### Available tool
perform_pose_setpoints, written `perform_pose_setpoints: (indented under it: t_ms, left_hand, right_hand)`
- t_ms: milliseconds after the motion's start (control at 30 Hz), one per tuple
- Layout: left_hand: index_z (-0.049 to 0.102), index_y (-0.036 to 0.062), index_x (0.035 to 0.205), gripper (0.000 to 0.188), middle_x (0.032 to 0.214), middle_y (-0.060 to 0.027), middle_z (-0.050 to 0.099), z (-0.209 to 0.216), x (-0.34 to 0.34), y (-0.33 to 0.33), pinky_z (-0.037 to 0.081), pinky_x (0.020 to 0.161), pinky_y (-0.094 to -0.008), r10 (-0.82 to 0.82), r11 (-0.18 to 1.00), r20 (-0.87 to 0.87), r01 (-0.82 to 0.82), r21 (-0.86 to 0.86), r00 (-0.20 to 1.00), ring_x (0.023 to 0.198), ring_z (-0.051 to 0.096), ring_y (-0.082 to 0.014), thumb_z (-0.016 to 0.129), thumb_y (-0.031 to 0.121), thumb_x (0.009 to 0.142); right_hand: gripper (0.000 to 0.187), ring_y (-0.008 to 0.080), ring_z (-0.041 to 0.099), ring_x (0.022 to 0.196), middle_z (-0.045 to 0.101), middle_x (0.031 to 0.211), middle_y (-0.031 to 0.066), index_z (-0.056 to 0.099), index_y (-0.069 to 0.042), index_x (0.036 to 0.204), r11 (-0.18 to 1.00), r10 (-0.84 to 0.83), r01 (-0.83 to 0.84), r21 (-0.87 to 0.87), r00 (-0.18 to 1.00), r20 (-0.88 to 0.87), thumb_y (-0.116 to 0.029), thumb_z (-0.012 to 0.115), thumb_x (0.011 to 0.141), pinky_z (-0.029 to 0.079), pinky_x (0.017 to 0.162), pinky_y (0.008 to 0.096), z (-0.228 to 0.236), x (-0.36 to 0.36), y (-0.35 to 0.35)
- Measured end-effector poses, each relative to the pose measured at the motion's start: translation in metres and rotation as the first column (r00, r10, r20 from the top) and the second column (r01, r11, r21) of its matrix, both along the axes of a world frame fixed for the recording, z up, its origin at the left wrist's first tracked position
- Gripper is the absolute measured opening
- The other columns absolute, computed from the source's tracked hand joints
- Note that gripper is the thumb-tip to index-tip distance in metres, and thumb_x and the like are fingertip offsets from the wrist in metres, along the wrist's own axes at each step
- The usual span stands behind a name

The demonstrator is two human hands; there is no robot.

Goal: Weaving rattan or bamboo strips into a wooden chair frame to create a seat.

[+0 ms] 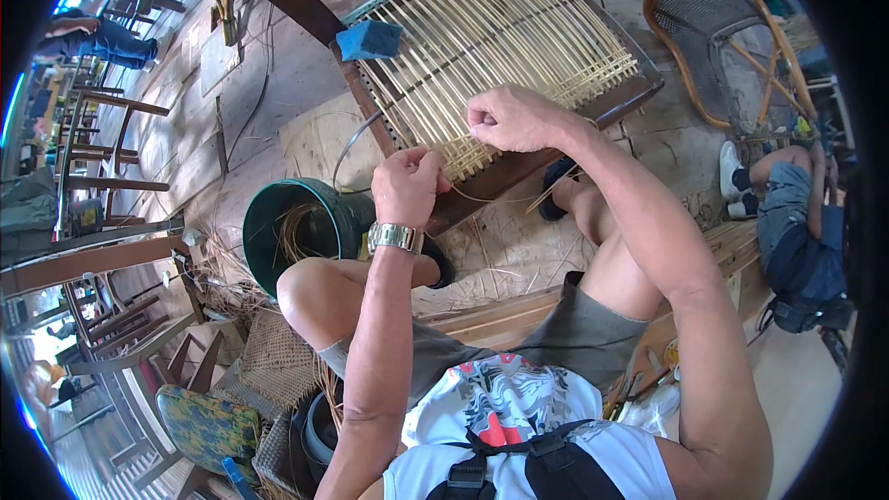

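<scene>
A dark wooden seat frame [639, 88] lies before my knees, strung with pale cane strands [482, 18]. Crosswise strands are woven through them along the near edge. At the near left corner my left hand [407, 183] is closed, thumb and fingers pinching a cane strand at the edge of the weave. My right hand [519, 118] is curled just above the strands, to the right of the left one. Its fingers press together, and whatever they hold is hidden. A loose strand curves below the hands, across the frame's near side. A blue sponge [369, 40] rests at the frame's left edge.
Left of my knee a dark green bucket [343, 222] holds cane strands. A cane-backed chair [657, 5] stands at the far right, near a seated person [787, 213]. Chair frames [116, 143] crowd the left side. Cane scraps litter the wooden floor [491, 264].
</scene>
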State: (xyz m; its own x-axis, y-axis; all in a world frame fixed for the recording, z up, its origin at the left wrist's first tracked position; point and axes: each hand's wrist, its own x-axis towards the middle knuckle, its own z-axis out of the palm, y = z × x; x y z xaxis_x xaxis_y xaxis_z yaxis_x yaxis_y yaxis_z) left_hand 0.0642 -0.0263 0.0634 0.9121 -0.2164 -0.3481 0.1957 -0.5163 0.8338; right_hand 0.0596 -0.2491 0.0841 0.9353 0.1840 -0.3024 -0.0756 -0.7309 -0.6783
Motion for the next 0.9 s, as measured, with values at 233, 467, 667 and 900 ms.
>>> perform_pose_setpoints:
  t_ms: [233,467,667,900]
  left_hand:
    - [0.072,-0.0071,0.093,0.03,0.069,-0.0096,0.073,-0.017,0.008,0.003,0.054,0.054,-0.0256,0.118,0.983,-0.171,-0.139,-0.118,0.978,0.058,0.069,-0.0123,0.07,0.023,0.09]
    - [0.069,-0.0031,0.093,0.026,0.067,-0.0045,0.069,-0.022,0.006,0.004,0.038,0.043,-0.0194,0.109,0.979,-0.158,-0.134,-0.155,0.981,0.048,0.054,-0.005,0.07,0.022,0.096]
    - [0.07,-0.0005,0.1,0.026,0.066,-0.0022,0.069,-0.015,-0.015,0.006,0.043,0.048,-0.0221,0.18,0.984,0.079,-0.178,-0.025,0.981,0.051,0.056,-0.0065,0.067,0.025,0.096]
    - [0.07,-0.0002,0.099,0.025,0.073,-0.007,0.072,-0.012,-0.025,0.02,0.054,0.062,-0.0278,0.224,0.967,0.339,-0.251,0.036,0.914,0.064,0.066,-0.0118,0.07,0.023,0.09]
  right_hand:
    - [0.02,0.0207,0.062,0.064,0.067,0.07,0.0084,0.067,-0.004,0.085,0.999,0.042,-0.042,0.009,0.998,0.044,-0.024,0.066,0.088,0.047,0.061,0.0378,-0.012,-0.002,-0.001]
    - [0.016,0.026,0.068,0.073,0.071,0.077,0.011,0.07,-0.005,0.085,0.997,0.06,-0.061,-0.037,0.998,-0.027,-0.019,0.063,0.084,0.051,0.07,0.0409,0.002,0.001,0.001]
    - [0.02,0.0189,0.063,0.065,0.066,0.07,0.006,0.068,-0.006,0.088,0.999,0.031,-0.03,-0.01,0.998,0.062,-0.025,0.07,0.09,0.048,0.064,0.0367,-0.009,0.0,0.02]
    - [0.016,0.0184,0.064,0.069,0.067,0.072,0.0034,0.067,-0.009,0.082,1.0,-0.007,0.007,0.007,1.0,0.002,-0.023,0.069,0.088,0.05,0.068,0.0386,-0.006,0.0,0.019]
